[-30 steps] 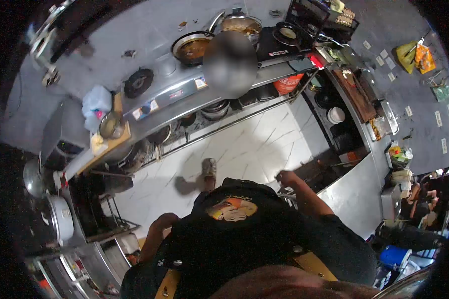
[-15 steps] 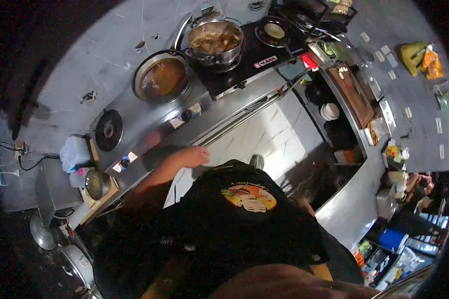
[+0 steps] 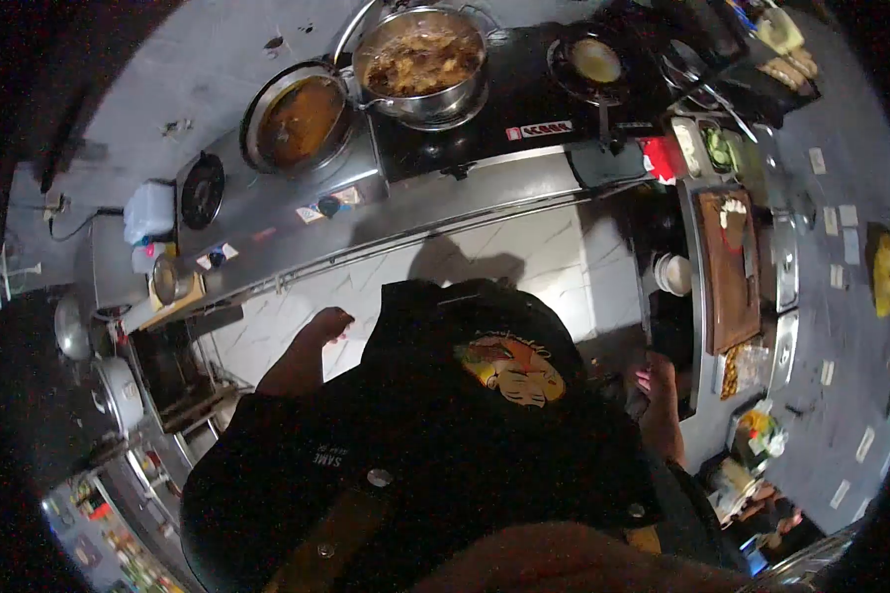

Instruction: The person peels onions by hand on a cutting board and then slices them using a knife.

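Note:
My left hand hangs beside the black apron, over the pale floor. Its fingers are loosely bent and a little apart, and nothing shows in them. My right hand is low on the other side of the apron, nearest the counter with the brown cutting board. Its fingers are partly spread, with no object in them. Ahead on the stove, a steel pot holds bubbling oil with browned pieces in it. Left of it stands a wide pan of brown liquid; to its right is a small frying pan.
A white-tiled floor lies between me and the steel counter. On the right, a knife lies on the cutting board near containers of greens. White bowls sit on a shelf below. Further right, another person's hands show.
My view has turned rightward, bringing the cutting board closer. My left hand has moved back from the counter edge to beside the apron. My right hand now shows more fully.

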Motion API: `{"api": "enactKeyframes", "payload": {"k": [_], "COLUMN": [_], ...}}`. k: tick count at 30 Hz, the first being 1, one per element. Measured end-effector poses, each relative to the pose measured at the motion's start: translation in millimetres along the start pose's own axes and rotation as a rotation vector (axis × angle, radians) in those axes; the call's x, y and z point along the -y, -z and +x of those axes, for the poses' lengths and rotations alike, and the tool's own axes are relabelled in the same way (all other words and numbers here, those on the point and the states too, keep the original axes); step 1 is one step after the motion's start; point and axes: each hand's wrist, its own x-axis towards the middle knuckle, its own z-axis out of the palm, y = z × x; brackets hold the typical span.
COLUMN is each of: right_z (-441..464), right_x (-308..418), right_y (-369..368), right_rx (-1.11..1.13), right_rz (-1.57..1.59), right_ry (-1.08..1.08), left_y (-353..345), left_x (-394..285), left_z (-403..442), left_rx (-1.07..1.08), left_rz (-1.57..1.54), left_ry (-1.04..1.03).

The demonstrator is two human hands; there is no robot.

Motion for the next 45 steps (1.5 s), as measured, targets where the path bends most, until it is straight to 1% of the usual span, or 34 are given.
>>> {"api": "enactKeyframes", "payload": {"k": [2, 3, 4, 5, 6, 7, 8, 10, 11, 12, 13, 14, 15, 17, 18, 20, 21, 22, 23, 24, 25, 26, 27, 28, 30, 32, 34, 36, 37, 40, 41, 42, 44, 45], "right_z": [17.3, 22.1, 76.3, 128.4, 165.8, 127.8, 73.1, 54.8, 43.1, 50.2, 54.9, 42.6, 37.5, 27.5, 18.7, -0.7, 19.6, 41.2, 58.4, 21.2, -19.9, -49.8, -66.8, -65.9, -116.9, -92.5, -94.3, -103.2, -93.9, -114.8, -165.2, -153.7, -134.0, -131.9], "right_x": [44.5, 58.3, 45.6, 33.1, 27.2, 60.1, 102.6, 105.4, 98.4, 88.6, 83.4, 95.3, 101.3, 100.9, 101.4, 104.3, 71.9, 39.6, 11.1, 12.0, 14.1, 5.7, 0.9, -14.9, -2.0, -49.1, -74.4, -82.7, -91.9, -99.6, -70.3, -77.5, -87.6, -78.7], "right_y": [-7.5, -10.4, -4.3, 2.5, 1.8, -47.9, -110.8, -153.7, -173.8, -177.0, -177.9, -181.0, -180.0, -171.7, -166.0, -143.2, -121.0, -98.1, -80.2, -107.7, -138.1, -155.1, -181.4, -193.4, -286.5, -311.9, -336.7, -356.2, -357.9, -346.2, -374.4, -355.0, -312.9, -316.7], "right_rx": [0.015, 0.012, 0.189, 0.290, 0.305, 0.352, 0.204, 0.507, 0.551, 0.595, 0.625, 0.621, 0.525, 0.328, 0.320, 0.275, 0.248, 0.188, 0.098, 0.139, 0.151, 0.134, 0.225, 0.318, 0.115, 0.130, 0.156, 0.178, 0.173, 0.111, -0.060, -0.084, 0.178, 0.077], "right_rz": [-0.046, -0.072, -0.361, -0.695, -0.905, -0.541, -0.131, -0.211, -0.413, -0.614, -0.505, -0.510, -0.525, -0.537, -0.526, -0.326, -0.466, -0.626, -0.780, -0.602, -0.408, -0.228, -0.116, 0.002, -0.145, -0.161, -0.178, -0.472, -0.273, -0.075, -0.271, -0.251, 0.094, -0.085], "right_ry": [-0.062, -0.120, 0.127, 0.464, 0.798, 0.309, -0.119, 0.114, 0.227, 0.346, 0.031, 0.033, -0.023, -0.143, -0.143, -0.038, 0.139, 0.317, 0.484, 0.329, 0.172, 0.024, -0.102, -0.221, -0.240, -0.181, -0.135, 0.028, -0.159, -0.236, -0.088, -0.086, -0.263, -0.077], "left_y": [-28.0, -37.8, -47.0, -54.8, -61.4, -68.9, -77.0, -79.7, -77.5, -78.4, -75.6, -68.0, -64.8, -54.4, -48.0, -29.5, -23.2, -6.6, 6.2, 19.6, 36.6, 50.7, 64.8, 75.2, 89.5, 101.6, 113.1, 120.0, 122.2, 132.3, 136.3, 137.9, 143.8, 146.1], "left_x": [-7.0, -7.9, -8.9, -8.3, -10.5, -21.3, -37.5, -51.6, -64.8, -82.4, -95.4, -114.9, -119.0, -120.9, -115.3, -96.6, -46.7, -47.8, -43.7, -35.5, -4.2, -0.6, 3.5, 16.2, 37.9, 38.3, 35.0, 33.6, 33.3, 23.6, 25.7, 22.9, 11.3, 16.7], "left_z": [-10.0, -5.1, 9.5, 26.2, 41.4, 40.2, 38.1, 54.2, 60.8, 54.8, 43.0, 22.9, 25.8, 32.6, 38.8, 56.8, 125.9, 102.8, 113.6, 131.0, 151.2, 138.9, 127.4, 155.4, 167.3, 161.7, 156.1, 155.6, 156.6, 151.6, 153.8, 152.2, 152.1, 160.7], "left_rx": [-0.142, -0.146, -0.073, 0.000, 0.133, 0.128, 0.120, 0.048, 0.013, -0.106, -0.129, -0.150, -0.150, -0.207, -0.198, 0.079, 0.088, 0.245, 0.275, 0.297, 0.376, 0.451, 0.194, 0.327, 0.385, 0.447, 0.462, 0.451, 0.442, 0.429, 0.425, 0.418, 0.421, 0.416], "left_rz": [-0.299, -0.311, -0.325, -0.337, -0.229, -0.020, 0.190, 0.683, 0.852, 0.791, 0.611, 0.438, 0.438, 0.589, 0.596, 0.532, 0.677, 0.329, 0.584, 0.837, 0.537, 0.232, 0.944, 1.089, 0.937, 0.905, 0.875, 0.852, 0.838, 0.824, 0.824, 0.815, 0.827, 0.829], "left_ry": [0.008, 0.019, 0.028, 0.035, -0.057, -0.134, -0.212, -0.719, -0.847, -0.832, -0.812, -0.790, -0.797, -0.993, -1.001, -0.659, -0.811, -0.713, -0.621, -0.524, -0.443, -0.355, -0.781, -0.901, -1.161, -0.941, -0.839, -0.781, -0.754, -0.722, -0.706, -0.682, -0.647, -0.630]}}
